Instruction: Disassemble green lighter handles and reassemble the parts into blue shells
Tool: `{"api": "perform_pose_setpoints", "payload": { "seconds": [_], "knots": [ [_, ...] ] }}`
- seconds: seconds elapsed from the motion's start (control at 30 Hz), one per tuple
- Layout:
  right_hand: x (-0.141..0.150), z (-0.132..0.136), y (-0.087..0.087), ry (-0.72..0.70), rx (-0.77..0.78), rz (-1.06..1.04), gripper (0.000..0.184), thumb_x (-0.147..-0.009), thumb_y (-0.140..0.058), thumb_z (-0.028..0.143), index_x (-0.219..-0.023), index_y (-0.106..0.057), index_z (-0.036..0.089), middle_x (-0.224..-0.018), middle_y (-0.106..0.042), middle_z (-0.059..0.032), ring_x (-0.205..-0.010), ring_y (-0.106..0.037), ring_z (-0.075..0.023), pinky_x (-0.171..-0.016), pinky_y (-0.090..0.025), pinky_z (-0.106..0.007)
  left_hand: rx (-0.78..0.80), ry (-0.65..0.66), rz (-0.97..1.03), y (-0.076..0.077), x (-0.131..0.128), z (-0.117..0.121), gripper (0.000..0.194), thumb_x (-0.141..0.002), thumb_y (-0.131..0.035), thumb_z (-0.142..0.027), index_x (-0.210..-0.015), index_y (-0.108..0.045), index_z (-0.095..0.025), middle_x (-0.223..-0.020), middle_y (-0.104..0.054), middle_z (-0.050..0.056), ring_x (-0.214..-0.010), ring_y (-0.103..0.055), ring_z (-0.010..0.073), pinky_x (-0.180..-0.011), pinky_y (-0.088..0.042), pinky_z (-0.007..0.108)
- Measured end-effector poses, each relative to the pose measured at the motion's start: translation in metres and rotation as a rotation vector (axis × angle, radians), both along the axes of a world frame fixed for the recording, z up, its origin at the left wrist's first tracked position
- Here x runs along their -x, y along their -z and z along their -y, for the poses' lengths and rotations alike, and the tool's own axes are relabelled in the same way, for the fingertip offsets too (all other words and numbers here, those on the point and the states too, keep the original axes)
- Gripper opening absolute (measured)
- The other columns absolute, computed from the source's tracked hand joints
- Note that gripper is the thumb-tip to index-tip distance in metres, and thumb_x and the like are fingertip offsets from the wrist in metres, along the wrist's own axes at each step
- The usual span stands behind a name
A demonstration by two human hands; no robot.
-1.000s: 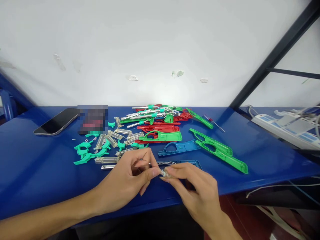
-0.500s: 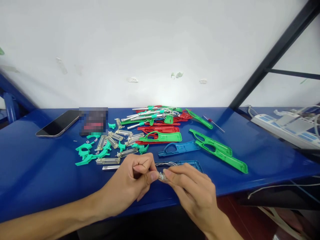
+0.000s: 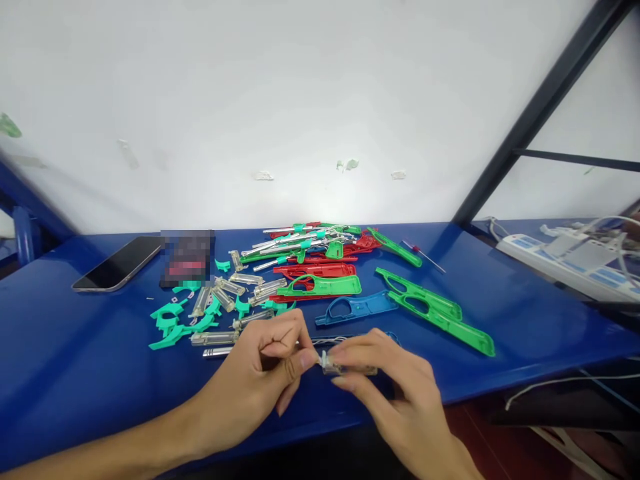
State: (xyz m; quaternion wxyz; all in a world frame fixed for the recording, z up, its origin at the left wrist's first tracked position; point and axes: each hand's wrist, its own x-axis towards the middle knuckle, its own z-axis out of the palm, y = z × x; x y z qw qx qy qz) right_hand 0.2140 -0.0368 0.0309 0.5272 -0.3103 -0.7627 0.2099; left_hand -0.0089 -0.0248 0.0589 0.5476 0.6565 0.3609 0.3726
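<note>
A clear plastic lighter fuel tank (image 3: 369, 371) lies sideways between the thumb and fingers of my right hand (image 3: 397, 380). Its pale valve end (image 3: 324, 361) points left. My left hand (image 3: 273, 363) is closed in a pinch right at that end; what the fingertips grip is too small to make out. Just behind both hands, a blue handle shell (image 3: 393, 337) with white wires (image 3: 337, 339) is partly covered by them. A metal tube (image 3: 217, 352) sticks out to the left of my left hand. More clear tanks (image 3: 215, 339) lie beyond it.
Turquoise trigger pieces (image 3: 170, 330) are scattered at left. Green half-shells (image 3: 450, 327), a blue half-shell (image 3: 357, 308) and red shells (image 3: 320, 270) lie across the middle and right. Behind them are piled metal-tube assemblies (image 3: 300, 240). A phone (image 3: 120, 263) and a power strip (image 3: 565, 263) flank the table.
My right fingers have opened out and shifted along the tank, so more of its clear body shows. My left hand keeps its pinch at the valve end. The view has tilted up slightly.
</note>
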Motion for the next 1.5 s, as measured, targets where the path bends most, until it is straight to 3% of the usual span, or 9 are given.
{"api": "perform_pose_setpoints", "payload": {
  "seconds": [0.13,0.33,0.47,0.63,0.73,1.07,1.2,1.37,1.5],
  "knots": [
    [0.000,-0.001,0.001,0.016,-0.010,-0.052,0.017,-0.099,-0.078,0.013,-0.107,-0.076,0.028,-0.099,-0.084,0.0037,-0.089,-0.079,-0.0162,-0.083,-0.062,-0.028,0.078,0.017,0.048,0.003,0.000,0.000,0.060,-0.103,-0.073,-0.045,-0.069,-0.031,-0.018,-0.082,-0.055,-0.005,-0.044,-0.049,-0.0007,-0.050,-0.026,0.022],
    [0.002,0.000,0.002,0.032,0.011,-0.069,0.017,-0.099,-0.079,0.014,-0.107,-0.080,0.029,-0.098,-0.084,0.0019,-0.090,-0.078,-0.0181,-0.084,-0.064,-0.029,0.249,0.035,0.144,-0.004,-0.007,0.002,0.057,-0.095,-0.082,-0.044,-0.072,-0.036,-0.021,-0.058,-0.041,-0.010,-0.036,-0.039,0.0021,-0.036,-0.018,0.014],
    [0.000,-0.001,-0.003,0.070,0.089,-0.167,0.010,-0.098,-0.081,0.022,-0.103,-0.083,0.030,-0.093,-0.085,0.0014,-0.082,-0.079,-0.0178,-0.075,-0.065,-0.026,0.319,0.024,0.160,-0.005,-0.007,0.002,0.053,-0.094,-0.083,-0.047,-0.076,-0.040,-0.022,-0.072,-0.060,-0.006,-0.035,-0.045,0.0038,-0.029,-0.021,0.014],
    [-0.032,-0.011,-0.009,0.257,0.154,-0.326,0.008,-0.100,-0.078,0.036,-0.099,-0.085,0.031,-0.083,-0.084,0.0026,-0.059,-0.072,-0.0127,-0.053,-0.060,-0.019,0.049,-0.097,0.056,0.000,-0.003,0.000,0.055,-0.104,-0.070,-0.049,-0.071,-0.037,-0.019,-0.071,-0.051,-0.009,-0.040,-0.043,-0.0008,-0.052,-0.044,0.019],
    [-0.059,-0.016,-0.010,0.387,0.161,-0.249,0.014,-0.102,-0.074,0.036,-0.100,-0.086,0.030,-0.082,-0.084,0.0008,-0.059,-0.070,-0.0133,-0.053,-0.058,-0.021,-0.117,-0.203,-0.096,0.004,0.000,-0.001,0.052,-0.107,-0.063,-0.045,-0.070,-0.038,-0.020,-0.067,-0.048,-0.007,-0.050,-0.044,0.0053,-0.056,-0.042,0.022],
    [-0.067,-0.020,0.001,0.236,0.269,-0.010,0.011,-0.092,-0.086,0.027,-0.100,-0.088,0.035,-0.095,-0.086,0.0040,-0.083,-0.079,-0.0194,-0.078,-0.064,-0.029,-0.615,-0.308,-0.458,-0.002,-0.009,-0.006,0.011,-0.109,-0.058,-0.032,-0.102,-0.065,-0.029,-0.089,-0.067,-0.003,-0.065,-0.055,0.0126,-0.061,-0.045,0.026],
    [-0.069,-0.022,0.003,0.200,0.244,0.029,0.009,-0.097,-0.082,0.028,-0.103,-0.087,0.033,-0.108,-0.087,0.0024,-0.101,-0.082,-0.0231,-0.092,-0.064,-0.033,-0.770,-0.104,-0.695,-0.026,-0.017,-0.031,0.018,-0.107,-0.059,-0.034,-0.110,-0.075,-0.029,-0.105,-0.078,0.001,-0.097,-0.070,0.0216,-0.086,-0.052,0.033],
    [-0.070,-0.023,0.003,0.173,0.213,0.081,0.009,-0.099,-0.081,0.027,-0.105,-0.086,0.031,-0.105,-0.087,0.0041,-0.098,-0.081,-0.0196,-0.090,-0.062,-0.029,-0.546,0.100,-0.948,-0.058,-0.033,-0.055,0.026,-0.101,-0.053,-0.024,-0.100,-0.079,-0.027,-0.106,-0.079,0.002,-0.098,-0.071,0.0222,-0.088,-0.052,0.035],
    [-0.068,-0.023,0.004,0.155,0.193,0.126,0.009,-0.099,-0.082,0.025,-0.105,-0.085,0.030,-0.102,-0.087,0.0056,-0.094,-0.080,-0.0179,-0.088,-0.061,-0.027,-0.523,0.197,-1.052,-0.062,-0.041,-0.061,0.022,-0.101,-0.058,-0.023,-0.107,-0.078,-0.030,-0.113,-0.077,0.000,-0.105,-0.070,0.0222,-0.087,-0.050,0.033]
  ]
}}
